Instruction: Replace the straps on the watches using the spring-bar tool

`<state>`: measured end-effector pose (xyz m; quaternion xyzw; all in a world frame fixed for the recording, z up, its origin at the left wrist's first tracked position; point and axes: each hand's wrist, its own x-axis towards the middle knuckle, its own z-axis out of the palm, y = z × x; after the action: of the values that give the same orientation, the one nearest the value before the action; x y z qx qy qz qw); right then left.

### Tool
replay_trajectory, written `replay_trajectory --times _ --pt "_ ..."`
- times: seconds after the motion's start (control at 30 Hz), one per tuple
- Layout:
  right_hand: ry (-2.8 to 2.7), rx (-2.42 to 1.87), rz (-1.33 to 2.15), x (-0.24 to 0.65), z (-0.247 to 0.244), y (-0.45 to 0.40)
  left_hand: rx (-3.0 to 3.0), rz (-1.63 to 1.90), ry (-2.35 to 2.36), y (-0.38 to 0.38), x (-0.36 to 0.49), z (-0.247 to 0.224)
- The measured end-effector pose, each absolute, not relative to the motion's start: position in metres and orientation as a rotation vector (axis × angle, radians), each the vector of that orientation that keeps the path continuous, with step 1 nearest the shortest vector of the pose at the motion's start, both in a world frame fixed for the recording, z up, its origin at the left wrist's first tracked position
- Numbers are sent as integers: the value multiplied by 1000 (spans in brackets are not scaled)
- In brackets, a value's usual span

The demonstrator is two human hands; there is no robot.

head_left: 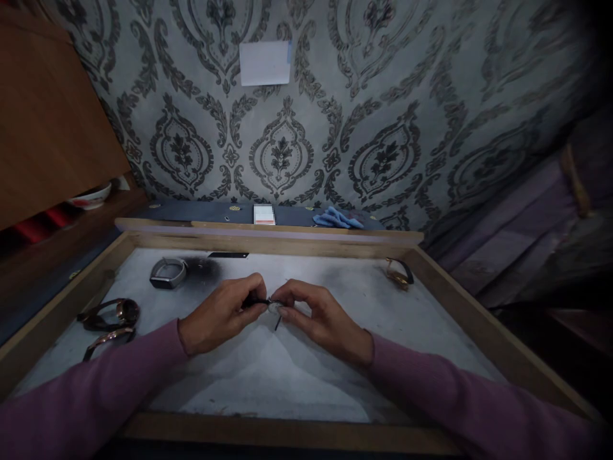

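Note:
A small round watch (pixel 274 307) is held between my two hands over the middle of a wood-framed tray (pixel 268 233) with a whitish floor. My left hand (pixel 225 312) pinches a dark strap or thin dark piece at the watch's left side. On the right side, my right hand (pixel 318 313) grips the watch's edge between thumb and fingers. A short dark strip (pixel 278 324) points down below the watch; whether it is strap or tool I cannot tell.
Inside the tray lie a grey smartwatch (pixel 167 273), a dark watch (pixel 112 313) and a rose-gold one (pixel 109 337) at left, a gold watch (pixel 398 276) at right and a black strip (pixel 228 255) at back. Beyond are a small box (pixel 264 214) and blue cloth (pixel 336 218).

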<state>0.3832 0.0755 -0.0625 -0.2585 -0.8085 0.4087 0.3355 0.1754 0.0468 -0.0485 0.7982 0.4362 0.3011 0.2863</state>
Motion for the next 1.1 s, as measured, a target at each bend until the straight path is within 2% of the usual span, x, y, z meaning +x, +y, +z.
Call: replay_trajectory --times 0.27,0.8,1.1 --pt "-2111 -645 1080 384 -61 77 2067 739 1069 51 175 -47" --pt "-2033 -760 1465 379 -60 76 1724 668 1055 52 179 -51" --pt "-1809 -687 1945 385 -52 86 1354 589 910 54 177 -44"
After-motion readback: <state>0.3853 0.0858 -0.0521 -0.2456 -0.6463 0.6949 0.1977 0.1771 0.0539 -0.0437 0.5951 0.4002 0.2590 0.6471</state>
